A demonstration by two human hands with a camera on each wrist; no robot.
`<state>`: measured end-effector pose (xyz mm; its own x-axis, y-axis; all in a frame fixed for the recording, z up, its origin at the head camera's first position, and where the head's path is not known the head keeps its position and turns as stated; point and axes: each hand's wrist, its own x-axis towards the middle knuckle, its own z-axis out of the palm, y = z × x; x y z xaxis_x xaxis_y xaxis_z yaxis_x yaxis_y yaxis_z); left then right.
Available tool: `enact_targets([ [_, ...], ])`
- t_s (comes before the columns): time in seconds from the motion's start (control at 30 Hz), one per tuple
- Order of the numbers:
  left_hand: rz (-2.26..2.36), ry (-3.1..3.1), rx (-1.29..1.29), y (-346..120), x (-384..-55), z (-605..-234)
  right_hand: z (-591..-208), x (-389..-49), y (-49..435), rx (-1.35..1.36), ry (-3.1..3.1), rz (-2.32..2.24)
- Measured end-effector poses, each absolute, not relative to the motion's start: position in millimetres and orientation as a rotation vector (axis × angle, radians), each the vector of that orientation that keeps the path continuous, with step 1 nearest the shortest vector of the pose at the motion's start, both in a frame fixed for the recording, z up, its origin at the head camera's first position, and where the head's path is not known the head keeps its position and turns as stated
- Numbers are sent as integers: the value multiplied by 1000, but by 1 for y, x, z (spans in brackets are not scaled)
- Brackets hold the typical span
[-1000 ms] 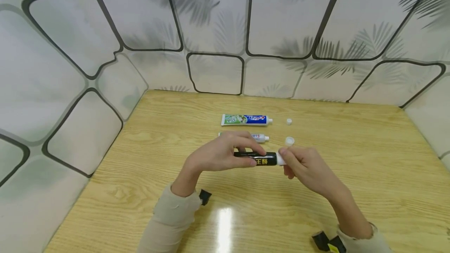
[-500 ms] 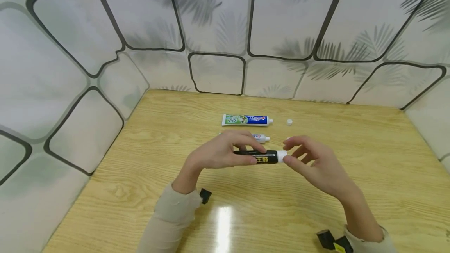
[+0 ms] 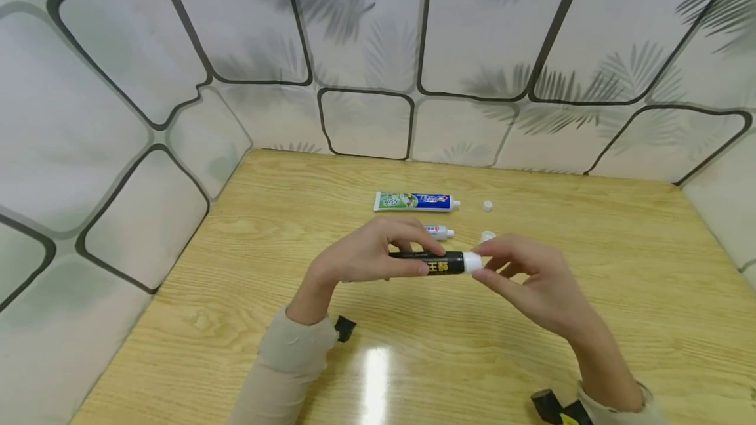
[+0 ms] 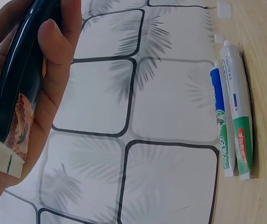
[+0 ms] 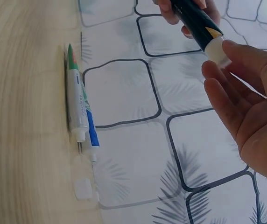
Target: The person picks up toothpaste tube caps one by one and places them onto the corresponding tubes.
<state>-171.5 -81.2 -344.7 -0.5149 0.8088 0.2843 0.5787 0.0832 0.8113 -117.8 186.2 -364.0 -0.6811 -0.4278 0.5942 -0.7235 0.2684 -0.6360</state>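
Observation:
My left hand (image 3: 378, 251) grips a black toothpaste tube (image 3: 445, 263) with yellow lettering, held level above the table in the head view. The flat crimped end (image 4: 5, 158) of that tube shows below the palm in the left wrist view. On the tube's right end sits a white cap (image 5: 217, 51), which the thumb and fingertips of my right hand (image 3: 531, 277) pinch. Behind the hands lie a green and blue toothpaste tube (image 3: 413, 201) and a white and green one (image 4: 236, 107), both uncapped; my left hand partly hides the white one in the head view.
Two loose white caps lie right of the tubes, a small cap (image 3: 487, 205) and a larger cap (image 3: 487, 236) close behind my right fingers. A patterned cloth wall (image 3: 366, 38) rises along the back and left of the wooden table (image 3: 638, 267).
My right hand has let go of the white cap, drawn back with fingers spread, then closed on it again. The left hand keeps hold of the black tube, almost in place.

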Motion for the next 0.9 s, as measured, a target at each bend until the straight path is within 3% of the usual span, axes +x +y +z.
enact_targets([
  [0.9, 1335, 2273, 1516, -76, -166, -340, -370, -115, 172, 519, -2509, 1557],
])
